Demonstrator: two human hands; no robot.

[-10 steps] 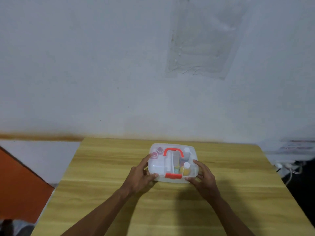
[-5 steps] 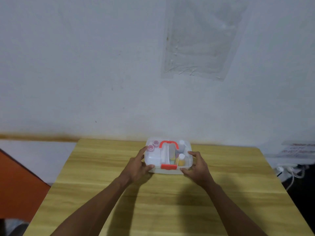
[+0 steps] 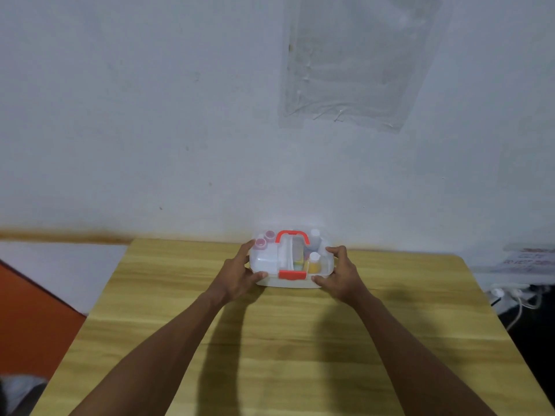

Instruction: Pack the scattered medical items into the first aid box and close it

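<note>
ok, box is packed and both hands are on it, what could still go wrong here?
1. The first aid box sits at the table's far edge by the wall; a push forward could jam or tip it.
2. The left hand and right hand grip only its sides, not the red latch; whether it is locked cannot be seen.

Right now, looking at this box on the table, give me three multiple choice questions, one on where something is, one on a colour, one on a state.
1. Where does the first aid box sit?
A. At the table's far edge, near the wall
B. On the floor
C. At the table's near edge

2. What colour is the box's handle?
A. Blue
B. Red
C. Black

3. How are the hands placed?
A. Both off the box
B. Only one on it
C. One on each side of it

Answers: 1 A, it stands at the wooden table edge below the wall. 2 B, the arch is red. 3 C, the left hand and right hand flank it.
</note>
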